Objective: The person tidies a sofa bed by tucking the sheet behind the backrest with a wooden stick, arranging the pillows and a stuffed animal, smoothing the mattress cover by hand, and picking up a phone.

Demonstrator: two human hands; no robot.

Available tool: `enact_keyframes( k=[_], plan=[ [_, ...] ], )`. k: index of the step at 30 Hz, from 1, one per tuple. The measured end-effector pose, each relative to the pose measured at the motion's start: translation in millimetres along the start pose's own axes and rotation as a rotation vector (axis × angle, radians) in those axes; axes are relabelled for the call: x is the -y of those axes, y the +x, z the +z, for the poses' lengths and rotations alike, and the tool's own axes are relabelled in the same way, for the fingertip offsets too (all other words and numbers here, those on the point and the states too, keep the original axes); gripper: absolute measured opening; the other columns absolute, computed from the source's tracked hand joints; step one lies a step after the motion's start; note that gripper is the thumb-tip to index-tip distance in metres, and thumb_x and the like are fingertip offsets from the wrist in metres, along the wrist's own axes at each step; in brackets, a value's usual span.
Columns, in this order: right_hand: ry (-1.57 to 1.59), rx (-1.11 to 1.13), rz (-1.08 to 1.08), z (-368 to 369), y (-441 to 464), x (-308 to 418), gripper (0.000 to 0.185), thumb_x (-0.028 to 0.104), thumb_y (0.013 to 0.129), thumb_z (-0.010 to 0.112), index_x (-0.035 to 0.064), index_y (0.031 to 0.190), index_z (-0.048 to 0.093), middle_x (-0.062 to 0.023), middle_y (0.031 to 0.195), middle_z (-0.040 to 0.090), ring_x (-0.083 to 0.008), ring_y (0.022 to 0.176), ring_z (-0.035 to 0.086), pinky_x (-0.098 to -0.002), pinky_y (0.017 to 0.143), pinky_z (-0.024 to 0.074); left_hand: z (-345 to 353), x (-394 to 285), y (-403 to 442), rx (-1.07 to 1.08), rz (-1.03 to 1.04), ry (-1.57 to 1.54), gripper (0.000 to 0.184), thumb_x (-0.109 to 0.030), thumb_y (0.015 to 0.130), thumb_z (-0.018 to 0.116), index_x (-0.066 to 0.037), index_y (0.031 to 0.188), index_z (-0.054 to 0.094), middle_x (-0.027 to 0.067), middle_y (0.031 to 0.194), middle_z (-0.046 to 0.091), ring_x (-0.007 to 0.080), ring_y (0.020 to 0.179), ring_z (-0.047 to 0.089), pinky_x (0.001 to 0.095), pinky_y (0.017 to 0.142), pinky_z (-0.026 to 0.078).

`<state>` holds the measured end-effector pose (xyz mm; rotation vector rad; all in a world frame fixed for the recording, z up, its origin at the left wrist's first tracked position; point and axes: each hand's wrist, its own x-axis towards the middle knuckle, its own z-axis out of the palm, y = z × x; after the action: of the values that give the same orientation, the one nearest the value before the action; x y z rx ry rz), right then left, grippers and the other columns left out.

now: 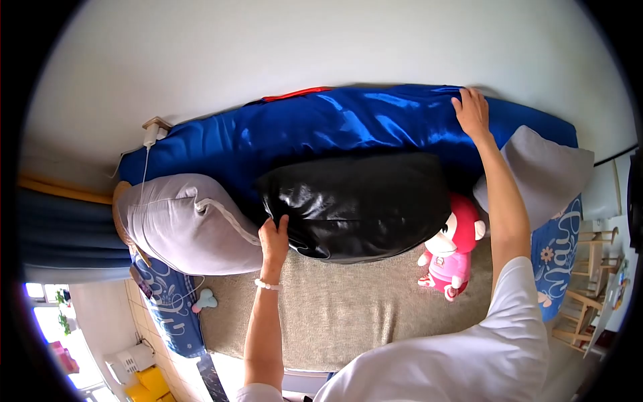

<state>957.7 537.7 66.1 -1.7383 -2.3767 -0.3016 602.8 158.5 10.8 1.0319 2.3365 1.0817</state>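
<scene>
A shiny black cushion (375, 204) leans against the sofa back in the middle of the head view. My left hand (273, 238) grips its lower left corner, the thumb pressed against the fingers. Glossy blue fabric (335, 124) covers the sofa back. At its top edge on the right, my right hand (473, 112) has its fingers bent over the fabric; whether it pinches the cloth is hard to see, though the fingers look curled onto it. Beside the black cushion's right end sits a pink and red plush toy (450, 258), partly behind the cushion.
A light grey pillow (184, 224) stands at left, a grey cushion (546, 177) at right. Brown woven fabric (341, 315) covers the seat. A white charger (153, 134) with a cable is plugged in at the wall. Wooden chairs (583, 308) stand far right.
</scene>
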Motion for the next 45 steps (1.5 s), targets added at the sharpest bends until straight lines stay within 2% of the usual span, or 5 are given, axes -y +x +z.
enact_keyframes(
  k=[18, 22, 33, 39, 45],
  plan=[
    [0.018, -0.227, -0.043, -13.5, -94.3, -2.4, 0.047, 0.028, 0.082, 0.053, 0.0056, 0.122, 0.043, -0.0149, 0.129, 0.041, -0.0348, 0.122, 0.032, -0.0480, 0.092, 0.0352, 2.8, -3.9, 1.0, -0.012, -0.051, 0.041, 0.030, -0.024, 0.082, 0.058, 0.006, 0.079, 0.055, 0.0226, 0.074, 0.058, 0.0393, 0.072, 0.055, 0.0408, 0.065, 0.043],
    [0.180, 0.055, 0.045, 2.9, -127.0, -31.5, 0.051, 0.030, 0.084, 0.051, 0.0037, 0.126, 0.037, -0.0164, 0.132, 0.036, -0.0377, 0.121, 0.032, -0.0470, 0.097, 0.0316, -2.5, -10.0, 0.4, 0.006, -0.060, 0.086, 0.031, -0.025, 0.081, 0.058, 0.006, 0.078, 0.055, 0.0242, 0.075, 0.059, 0.0396, 0.073, 0.056, 0.0408, 0.066, 0.043],
    [0.564, -0.056, -0.221, -66.9, -175.8, 43.6, 0.046, 0.029, 0.080, 0.056, -0.0010, 0.113, 0.049, -0.0236, 0.122, 0.044, -0.0380, 0.114, 0.040, -0.0417, 0.096, 0.0324, -15.6, 17.6, 2.9, 0.074, -0.115, -0.159, 0.026, -0.024, 0.083, 0.059, -0.001, 0.072, 0.054, 0.0001, 0.055, 0.048, 0.0086, 0.048, 0.043, 0.0224, 0.043, 0.035],
    [0.344, -0.013, -0.375, -79.7, -214.6, 121.7, 0.057, 0.036, 0.076, 0.059, 0.0089, 0.123, 0.041, -0.0138, 0.131, 0.036, -0.0331, 0.122, 0.032, -0.0561, 0.093, 0.0279, -23.1, -15.6, -14.4, 0.010, 0.004, 0.035, 0.030, -0.025, 0.080, 0.058, 0.005, 0.084, 0.058, 0.0220, 0.072, 0.059, 0.0361, 0.068, 0.055, 0.0394, 0.065, 0.042],
    [0.192, -0.052, -0.364, -62.5, -211.6, 133.4, 0.060, 0.037, 0.078, 0.056, 0.0108, 0.128, 0.036, -0.0119, 0.134, 0.034, -0.0321, 0.123, 0.030, -0.0541, 0.094, 0.0288, -17.4, 2.8, -39.4, -0.096, -0.051, -0.094, 0.033, -0.029, 0.082, 0.056, 0.002, 0.073, 0.052, 0.0200, 0.065, 0.056, 0.0337, 0.059, 0.052, 0.0390, 0.055, 0.041]
  ],
)
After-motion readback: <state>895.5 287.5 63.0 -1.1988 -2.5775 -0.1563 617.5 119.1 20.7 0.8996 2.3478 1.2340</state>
